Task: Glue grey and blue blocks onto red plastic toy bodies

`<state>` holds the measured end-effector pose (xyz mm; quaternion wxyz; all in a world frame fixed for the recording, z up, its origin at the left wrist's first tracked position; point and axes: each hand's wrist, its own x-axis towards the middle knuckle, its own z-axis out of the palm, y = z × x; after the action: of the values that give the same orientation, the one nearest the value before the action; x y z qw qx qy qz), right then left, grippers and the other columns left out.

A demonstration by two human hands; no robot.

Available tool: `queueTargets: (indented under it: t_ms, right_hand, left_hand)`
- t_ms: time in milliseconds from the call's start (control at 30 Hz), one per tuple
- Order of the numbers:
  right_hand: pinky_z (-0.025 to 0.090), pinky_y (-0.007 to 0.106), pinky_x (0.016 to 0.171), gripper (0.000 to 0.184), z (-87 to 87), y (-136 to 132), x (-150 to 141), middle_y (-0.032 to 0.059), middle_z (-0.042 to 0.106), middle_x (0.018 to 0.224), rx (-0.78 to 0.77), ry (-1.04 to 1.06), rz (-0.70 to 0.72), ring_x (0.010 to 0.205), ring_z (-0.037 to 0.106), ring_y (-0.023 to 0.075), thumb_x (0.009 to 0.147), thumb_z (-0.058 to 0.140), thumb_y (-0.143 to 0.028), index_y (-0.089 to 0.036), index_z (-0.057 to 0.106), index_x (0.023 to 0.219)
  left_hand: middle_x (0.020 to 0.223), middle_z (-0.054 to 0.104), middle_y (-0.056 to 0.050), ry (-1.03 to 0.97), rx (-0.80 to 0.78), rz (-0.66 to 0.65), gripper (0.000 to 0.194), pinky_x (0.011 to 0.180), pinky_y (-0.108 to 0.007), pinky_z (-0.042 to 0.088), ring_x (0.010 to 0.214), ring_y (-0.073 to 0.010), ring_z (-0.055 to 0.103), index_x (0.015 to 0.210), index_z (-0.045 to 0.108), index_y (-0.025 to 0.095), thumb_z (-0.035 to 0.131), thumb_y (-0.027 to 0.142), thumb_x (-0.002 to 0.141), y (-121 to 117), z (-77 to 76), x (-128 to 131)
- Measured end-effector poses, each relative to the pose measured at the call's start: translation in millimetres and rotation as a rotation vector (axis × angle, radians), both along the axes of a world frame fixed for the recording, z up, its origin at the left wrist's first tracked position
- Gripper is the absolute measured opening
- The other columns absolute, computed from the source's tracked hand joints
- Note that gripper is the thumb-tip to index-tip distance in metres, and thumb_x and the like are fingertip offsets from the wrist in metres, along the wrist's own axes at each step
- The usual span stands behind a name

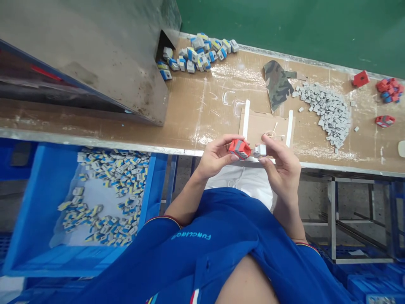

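Between the fingers of my left hand (pixel 220 155) is a red toy car body (pixel 239 148) with grey and white markings. My right hand (pixel 283 164) pinches a small light-grey plastic block (pixel 260 150), close beside the car's right end; whether the two touch I cannot tell. Both hands are over the table's front edge. Just beyond them lies a piece of cardboard (pixel 261 124) with white strips on both sides. Cotton swabs (pixel 274 127) rest on it near my right fingertips. Behind it lies a camouflage cloth (pixel 278 84).
Small grey pieces (pixel 330 109) are heaped to the right, near several red toy parts (pixel 390 89). Blue, yellow and grey toy pieces (pixel 202 52) lie by a metal chute (pixel 95 55) at the left. A blue crate (pixel 34 207) below left holds many more.
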<state>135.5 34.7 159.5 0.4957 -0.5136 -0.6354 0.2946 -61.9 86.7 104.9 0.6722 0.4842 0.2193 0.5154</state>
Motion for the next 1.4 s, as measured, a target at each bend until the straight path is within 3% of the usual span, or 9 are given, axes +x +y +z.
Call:
queueTargets:
  t_ms: [167,500,733,867,1000,1067,1167,1300,1400]
  right_hand:
    - [0.066,0.031,0.080,0.034,2.2,4,-4,0.0020,0.080,0.104,0.022,-0.071,-0.046,0.085,0.076,0.0167,0.090,0.083,-0.030,-0.029,0.075,0.123]
    - [0.063,0.030,0.073,0.019,8.3,6,-9,0.0041,0.079,0.093,0.057,-0.227,-0.006,0.081,0.075,0.0178,0.095,0.076,-0.035,-0.023,0.077,0.110]
    - [0.061,0.031,0.071,0.016,-1.2,9,-15,0.0040,0.075,0.087,0.019,-0.248,-0.015,0.079,0.071,0.0178,0.101,0.068,-0.036,-0.021,0.075,0.102]
    - [0.064,0.035,0.078,0.023,-8.1,11,-17,0.0055,0.075,0.102,0.030,-0.245,0.014,0.087,0.071,0.0189,0.101,0.067,-0.037,-0.024,0.074,0.118]
    - [0.064,0.047,0.098,0.061,-17.3,11,-28,0.0122,0.059,0.132,0.090,-0.306,-0.018,0.122,0.064,0.0284,0.097,0.071,-0.039,-0.031,0.052,0.154]
    - [0.062,0.052,0.103,0.070,-21.7,9,-32,0.0133,0.053,0.133,0.146,-0.348,-0.082,0.126,0.061,0.0305,0.097,0.070,-0.035,-0.032,0.042,0.161]
    - [0.064,0.050,0.101,0.068,-25.4,4,-30,0.0125,0.055,0.126,0.192,-0.384,-0.122,0.119,0.064,0.0285,0.098,0.067,-0.029,-0.031,0.042,0.161]
    - [0.069,0.041,0.089,0.061,-30.2,-9,-15,0.0101,0.065,0.125,0.126,-0.294,-0.004,0.105,0.072,0.0233,0.096,0.071,-0.031,-0.029,0.051,0.154]
    - [0.069,0.044,0.094,0.054,-38.6,-20,-5,0.0109,0.067,0.133,0.025,-0.148,0.067,0.117,0.072,0.0264,0.096,0.072,-0.034,-0.029,0.056,0.148]
  left_hand:
    - [0.112,0.080,-0.009,0.099,0.046,0.045,0.045,0.092,-0.028,0.065,0.103,-0.0189,0.079,0.126,0.074,0.020,0.087,0.032,0.085,-3,7.4,-1]
    - [0.112,0.079,-0.010,0.230,0.062,0.067,0.047,0.091,-0.029,0.066,0.103,-0.0206,0.078,0.126,0.075,0.017,0.086,0.038,0.086,-6,8.2,-8]
    - [0.112,0.081,-0.011,0.279,-0.014,0.101,0.049,0.093,-0.032,0.065,0.102,-0.0218,0.079,0.116,0.077,0.014,0.089,0.046,0.081,-9,7.0,-8]
    - [0.108,0.082,-0.009,0.275,-0.088,0.101,0.046,0.087,-0.030,0.066,0.098,-0.0209,0.080,0.115,0.077,0.015,0.089,0.044,0.081,-8,15.5,-7]
    - [0.107,0.082,-0.009,0.227,-0.143,0.175,0.045,0.083,-0.027,0.066,0.094,-0.0189,0.080,0.112,0.075,0.016,0.088,0.045,0.082,-6,22.4,3]
    - [0.109,0.082,-0.010,0.183,-0.194,0.153,0.046,0.083,-0.027,0.065,0.094,-0.0188,0.080,0.113,0.073,0.015,0.087,0.047,0.083,-9,21.6,9]
    - [0.112,0.082,-0.011,0.132,-0.259,0.038,0.052,0.082,-0.028,0.066,0.095,-0.0199,0.081,0.128,0.068,0.016,0.082,0.048,0.089,-18,15.3,13]
    - [0.125,0.078,-0.012,0.193,-0.103,-0.054,0.062,0.091,-0.028,0.065,0.107,-0.0212,0.079,0.142,0.064,0.022,0.084,0.043,0.088,-23,1.6,5]
    - [0.135,0.072,-0.011,0.288,0.144,-0.016,0.058,0.094,-0.029,0.065,0.112,-0.0205,0.075,0.138,0.070,0.026,0.087,0.039,0.084,-21,-7.8,-3]
